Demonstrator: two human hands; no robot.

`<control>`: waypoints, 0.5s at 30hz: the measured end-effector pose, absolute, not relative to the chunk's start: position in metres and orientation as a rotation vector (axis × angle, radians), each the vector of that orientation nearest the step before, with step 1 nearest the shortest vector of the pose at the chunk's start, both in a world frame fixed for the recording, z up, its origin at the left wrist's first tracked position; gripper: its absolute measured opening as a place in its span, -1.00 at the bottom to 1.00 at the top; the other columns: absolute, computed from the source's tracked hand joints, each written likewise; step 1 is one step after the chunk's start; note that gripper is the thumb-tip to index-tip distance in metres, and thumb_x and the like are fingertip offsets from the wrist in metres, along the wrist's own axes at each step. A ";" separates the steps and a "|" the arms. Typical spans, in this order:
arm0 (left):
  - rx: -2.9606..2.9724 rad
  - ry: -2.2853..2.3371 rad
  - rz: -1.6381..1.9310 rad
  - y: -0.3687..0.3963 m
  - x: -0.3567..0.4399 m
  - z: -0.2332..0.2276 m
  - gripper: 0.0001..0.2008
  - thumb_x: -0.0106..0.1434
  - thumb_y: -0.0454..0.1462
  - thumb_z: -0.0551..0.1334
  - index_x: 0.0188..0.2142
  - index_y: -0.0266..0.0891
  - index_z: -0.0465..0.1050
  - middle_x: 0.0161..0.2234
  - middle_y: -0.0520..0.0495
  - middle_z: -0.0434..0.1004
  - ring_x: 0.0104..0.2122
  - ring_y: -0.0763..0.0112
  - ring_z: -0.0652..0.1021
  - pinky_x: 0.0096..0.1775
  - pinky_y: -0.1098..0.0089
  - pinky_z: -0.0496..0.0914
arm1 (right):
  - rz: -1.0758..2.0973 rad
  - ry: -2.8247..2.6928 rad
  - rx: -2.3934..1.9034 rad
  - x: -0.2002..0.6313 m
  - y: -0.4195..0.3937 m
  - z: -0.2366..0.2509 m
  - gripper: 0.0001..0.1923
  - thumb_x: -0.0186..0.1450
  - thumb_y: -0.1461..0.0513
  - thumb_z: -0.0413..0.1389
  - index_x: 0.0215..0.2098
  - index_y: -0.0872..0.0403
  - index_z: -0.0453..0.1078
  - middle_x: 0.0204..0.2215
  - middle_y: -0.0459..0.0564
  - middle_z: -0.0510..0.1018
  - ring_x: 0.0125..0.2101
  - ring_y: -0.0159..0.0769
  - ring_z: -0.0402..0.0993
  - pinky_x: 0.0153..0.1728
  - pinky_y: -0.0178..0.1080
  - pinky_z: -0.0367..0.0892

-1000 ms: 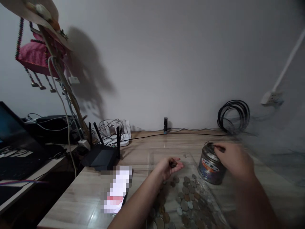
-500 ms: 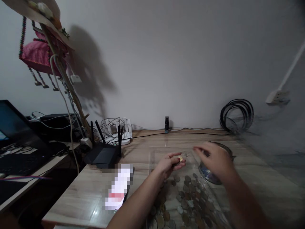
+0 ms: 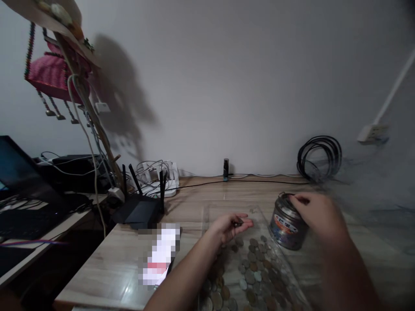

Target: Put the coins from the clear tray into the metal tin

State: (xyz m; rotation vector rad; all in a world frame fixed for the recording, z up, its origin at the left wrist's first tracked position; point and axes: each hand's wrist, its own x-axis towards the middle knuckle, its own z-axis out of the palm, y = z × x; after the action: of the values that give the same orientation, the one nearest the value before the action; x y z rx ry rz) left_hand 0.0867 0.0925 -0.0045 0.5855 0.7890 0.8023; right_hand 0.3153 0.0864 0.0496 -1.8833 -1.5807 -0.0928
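While my left hand (image 3: 231,225) lies palm up over the clear sheet (image 3: 227,211), its fingers curl loosely round a few small coins (image 3: 237,223). My right hand (image 3: 316,214) sits over the open top of the tin can (image 3: 287,226), fingertips pinched together at its rim; whether a coin is between them I cannot tell. That can stands upright on the wooden table (image 3: 194,203), just beside the sheet's right edge. More coins (image 3: 253,272) lie scattered on the sheet below my left hand.
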 end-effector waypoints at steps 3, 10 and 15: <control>0.609 0.765 0.806 0.094 0.086 -0.008 -0.77 0.01 -0.57 0.13 -0.30 -0.44 0.39 -0.39 -0.16 0.53 -0.36 0.44 0.57 -0.32 0.56 0.42 | -0.202 -1.635 -2.034 0.330 0.089 0.045 -0.70 0.15 0.10 -0.03 -0.53 0.03 0.48 -0.47 0.10 0.56 -0.43 -0.11 0.44 -0.51 -0.22 0.17; 0.638 0.753 0.818 0.096 0.085 -0.012 -0.77 0.03 -0.54 0.14 -0.28 -0.42 0.38 -0.38 -0.17 0.53 -0.36 0.44 0.57 -0.33 0.55 0.40 | 0.203 -1.720 -1.912 0.352 0.109 0.041 -0.79 0.06 0.12 0.08 -0.48 0.04 0.51 -0.47 0.00 0.57 -0.48 -0.24 0.44 -0.53 -0.29 0.20; 0.651 0.784 0.819 0.094 0.086 -0.008 -0.76 0.08 -0.56 0.07 -0.26 -0.40 0.36 -0.40 -0.13 0.54 -0.41 0.49 0.57 -0.34 0.56 0.40 | 0.516 -2.005 -1.953 0.356 0.131 0.068 -0.97 -0.09 0.32 0.13 -0.64 0.10 0.42 -0.70 -0.11 0.45 -0.62 -0.39 0.33 -0.61 -0.37 0.13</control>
State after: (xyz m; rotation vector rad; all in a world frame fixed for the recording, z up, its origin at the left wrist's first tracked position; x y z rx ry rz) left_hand 0.0863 0.0943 -0.0082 0.6513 0.7842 0.8192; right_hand 0.3558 0.1312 0.0677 -1.9527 -2.0046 0.5163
